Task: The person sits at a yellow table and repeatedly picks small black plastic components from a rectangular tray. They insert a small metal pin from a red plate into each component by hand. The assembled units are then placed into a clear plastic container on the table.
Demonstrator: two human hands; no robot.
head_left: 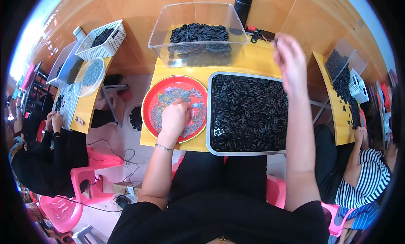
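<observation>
My left hand (177, 115) is over a round red tray (147, 105), fingers curled down among many small thin grey pieces (192, 128). Whatever is pinched there is hidden by the hand. Raised at the far right of the table, my right hand (290, 60) has its fingers drawn together, with a small dark spot at the fingertips that is too small to name. Below and left of it lies a metal tray (208, 134) filled with small black pieces (249, 113), many of them with holes.
A clear plastic bin (156, 54) with black pieces stands at the back, beside a black bottle (242, 10). Small tools (255, 33) lie near my right hand. People work at side tables, left (82, 122) and right (344, 134). A pink chair (80, 176) and cables are at left.
</observation>
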